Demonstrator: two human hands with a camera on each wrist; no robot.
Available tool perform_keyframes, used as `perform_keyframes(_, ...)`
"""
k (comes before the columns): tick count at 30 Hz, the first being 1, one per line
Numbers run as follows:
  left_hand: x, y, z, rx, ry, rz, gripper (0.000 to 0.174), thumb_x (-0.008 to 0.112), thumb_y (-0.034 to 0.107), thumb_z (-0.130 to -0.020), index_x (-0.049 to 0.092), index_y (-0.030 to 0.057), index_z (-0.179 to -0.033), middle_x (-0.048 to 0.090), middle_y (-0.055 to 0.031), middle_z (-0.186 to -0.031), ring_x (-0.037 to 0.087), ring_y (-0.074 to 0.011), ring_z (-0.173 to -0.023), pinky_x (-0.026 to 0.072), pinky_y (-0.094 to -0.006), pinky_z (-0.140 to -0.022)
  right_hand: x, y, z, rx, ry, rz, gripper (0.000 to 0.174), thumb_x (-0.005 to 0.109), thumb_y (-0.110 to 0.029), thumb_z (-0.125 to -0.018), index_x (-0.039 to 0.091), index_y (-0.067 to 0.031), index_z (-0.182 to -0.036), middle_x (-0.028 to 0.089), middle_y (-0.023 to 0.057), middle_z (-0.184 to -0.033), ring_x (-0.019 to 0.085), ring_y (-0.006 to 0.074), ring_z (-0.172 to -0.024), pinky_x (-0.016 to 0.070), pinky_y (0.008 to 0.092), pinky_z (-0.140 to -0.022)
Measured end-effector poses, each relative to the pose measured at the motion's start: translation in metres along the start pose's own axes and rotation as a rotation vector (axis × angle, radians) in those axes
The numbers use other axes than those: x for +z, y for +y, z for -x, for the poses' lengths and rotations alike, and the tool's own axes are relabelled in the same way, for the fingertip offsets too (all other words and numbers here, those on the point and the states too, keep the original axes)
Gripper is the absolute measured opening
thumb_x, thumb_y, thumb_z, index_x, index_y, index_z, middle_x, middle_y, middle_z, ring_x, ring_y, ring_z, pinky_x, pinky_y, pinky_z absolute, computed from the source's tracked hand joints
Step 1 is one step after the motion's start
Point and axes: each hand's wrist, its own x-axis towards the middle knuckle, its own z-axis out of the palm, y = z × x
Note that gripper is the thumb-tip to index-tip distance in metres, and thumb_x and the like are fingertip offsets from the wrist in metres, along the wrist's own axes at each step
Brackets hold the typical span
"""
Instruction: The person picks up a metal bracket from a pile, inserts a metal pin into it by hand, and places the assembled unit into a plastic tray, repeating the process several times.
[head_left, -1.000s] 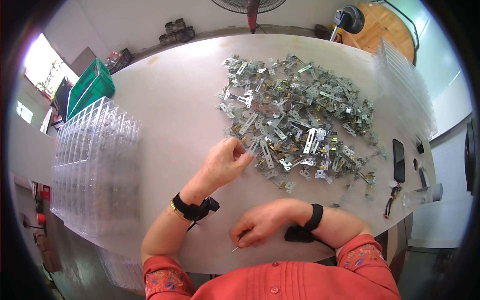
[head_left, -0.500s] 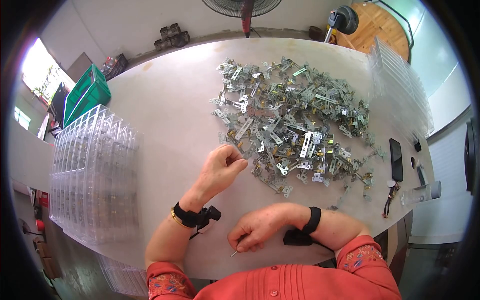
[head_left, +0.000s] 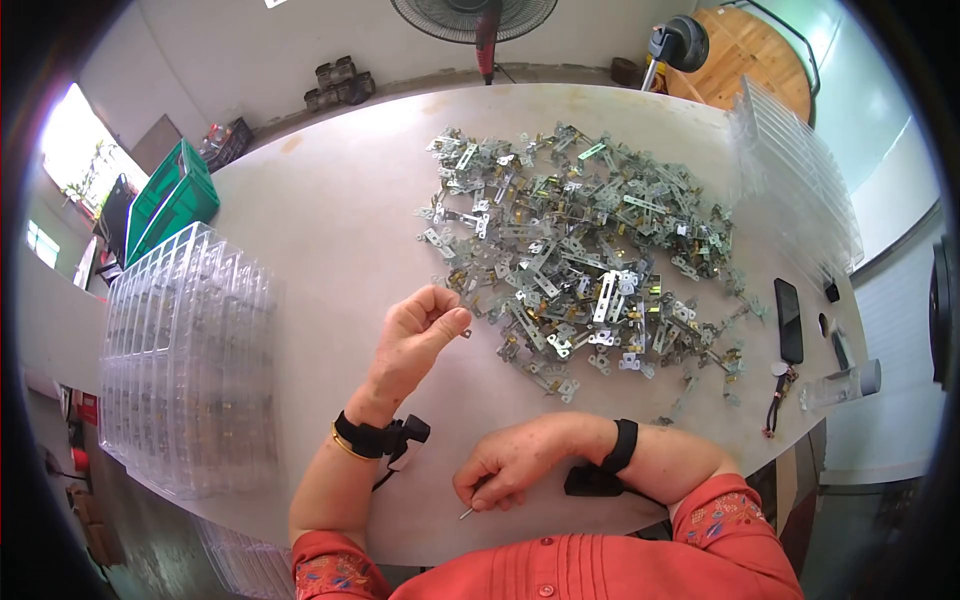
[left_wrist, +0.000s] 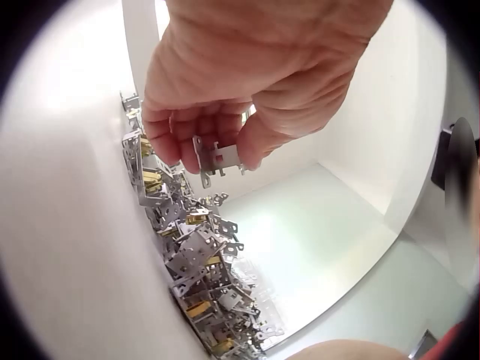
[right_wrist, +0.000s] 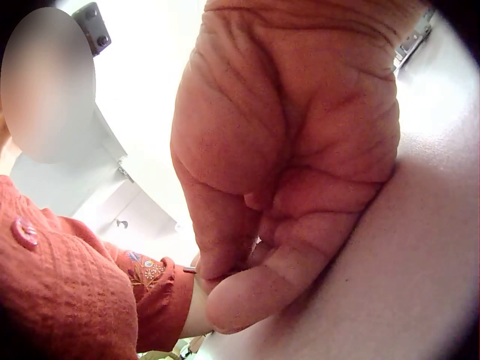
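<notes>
Between thumb and fingers, my left hand (head_left: 415, 340) pinches a small metal bracket (left_wrist: 219, 156), held up off the table just left of a large heap of metal brackets (head_left: 590, 250). In the left wrist view the heap lies below and beside that hand (left_wrist: 255, 75). My right hand (head_left: 510, 462) rests near the table's front edge, its fingers curled round a thin metal rod (head_left: 466, 513) whose tip sticks out. The right wrist view shows the palm and curled fingers of this hand (right_wrist: 277, 165); most of the rod is hidden there.
Stacked clear plastic trays (head_left: 190, 370) stand at the left, more clear trays (head_left: 800, 180) at the right. A green crate (head_left: 172, 205) is at the far left. A phone (head_left: 789, 320), keys (head_left: 777, 400) and a clear bottle (head_left: 840, 388) lie on the right side of the table (head_left: 330, 220).
My left hand has drawn back leftward from the edge of the heap, and a bracket now shows at its fingertips. My right hand stays nearly still with the rod.
</notes>
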Motion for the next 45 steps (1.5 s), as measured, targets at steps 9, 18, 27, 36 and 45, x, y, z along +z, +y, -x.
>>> perform_keyframes(9,-0.009,0.008,0.005,-0.107,0.143,-0.244,0.014,0.068,0.014,-0.095,0.065,0.0013,-0.091,0.063,0.0010,-0.082,0.054,-0.0060,-0.076,0.0443,-0.0228,-0.070,0.002,0.003,0.000,-0.028,-0.006,0.007,0.020,0.057,-0.021,-0.102,0.062,-0.0021,-0.099,0.063,0.0019,-0.085,0.063,0.0112,-0.077,0.0549,0.0281,-0.066)
perform_keyframes(18,-0.030,0.008,0.034,-0.306,0.241,-0.458,0.027,0.071,0.022,-0.089,0.066,-0.0040,-0.086,0.061,-0.0006,-0.072,0.050,-0.0064,-0.065,0.0417,-0.0258,-0.057,0.003,0.002,-0.001,-0.014,-0.001,0.041,0.018,0.058,-0.019,-0.102,0.062,-0.0016,-0.099,0.063,0.0019,-0.086,0.063,0.0111,-0.078,0.0554,0.0278,-0.068)
perform_keyframes(27,-0.019,0.004,0.026,0.086,0.136,-1.199,0.031,0.074,0.026,-0.083,0.061,-0.0005,-0.091,0.063,-0.0203,-0.091,0.062,-0.0380,-0.089,0.0500,-0.0460,-0.078,0.000,0.008,-0.005,-0.056,-0.023,0.107,0.019,0.061,-0.022,-0.101,0.065,-0.0032,-0.097,0.064,0.0010,-0.078,0.064,0.0109,-0.073,0.0534,0.0271,-0.065)
perform_keyframes(36,0.002,-0.021,0.014,0.147,0.057,-1.041,0.025,0.067,0.022,-0.088,0.060,-0.0014,-0.086,0.065,-0.0198,-0.081,0.064,-0.0369,-0.078,0.0509,-0.0443,-0.070,0.000,0.002,0.000,0.099,-0.002,0.083,0.023,0.058,-0.024,-0.105,0.065,-0.0033,-0.110,0.067,0.0004,-0.090,0.064,0.0088,-0.080,0.0548,0.0257,-0.073)
perform_keyframes(45,-0.006,-0.011,0.024,-0.062,0.049,-0.438,0.028,0.064,0.026,-0.097,0.061,-0.0017,-0.092,0.063,-0.0083,-0.071,0.059,-0.0148,-0.063,0.0486,-0.0342,-0.058,-0.001,-0.006,0.002,0.144,-0.029,0.027,0.023,0.055,-0.025,-0.106,0.064,-0.0038,-0.111,0.063,-0.0012,-0.092,0.062,0.0078,-0.086,0.0537,0.0256,-0.076)
